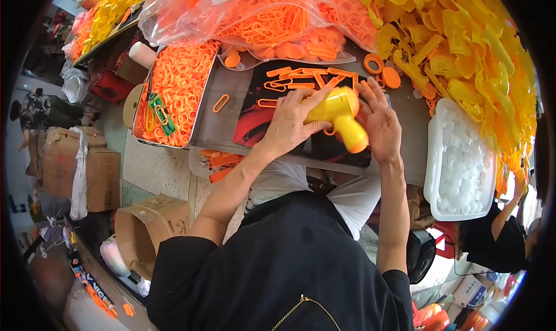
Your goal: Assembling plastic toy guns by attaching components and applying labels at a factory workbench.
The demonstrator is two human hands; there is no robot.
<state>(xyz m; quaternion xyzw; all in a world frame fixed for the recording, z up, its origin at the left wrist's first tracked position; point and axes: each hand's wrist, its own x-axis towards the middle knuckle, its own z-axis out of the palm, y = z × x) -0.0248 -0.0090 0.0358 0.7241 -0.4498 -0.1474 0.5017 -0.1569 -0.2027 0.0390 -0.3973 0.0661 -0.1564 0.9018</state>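
My left hand (291, 121) grips a yellow gun-shaped plastic toy (340, 115), its rounded barrel to the upper right and its stubby handle pointing down to the right. Beside the toy's right side is my right hand (382, 125), fingers apart; its fingertips are close to the barrel, and I cannot tell if they touch. Under both hands lies a dark mat (248, 122) with a red pattern. Several orange plastic loops and strips (313, 73) lie on its far part. An orange ring (373, 63) and an orange disc (391, 77) sit beyond my right hand.
To the left stands a tray of orange rings (184, 76) with a green-handled tool (159, 113) on top. Bagged orange parts (266, 24) and heaped yellow parts (457, 47) line the far side. A white tub (431, 180) holds whitish pieces. Another person (498, 238) is at right.
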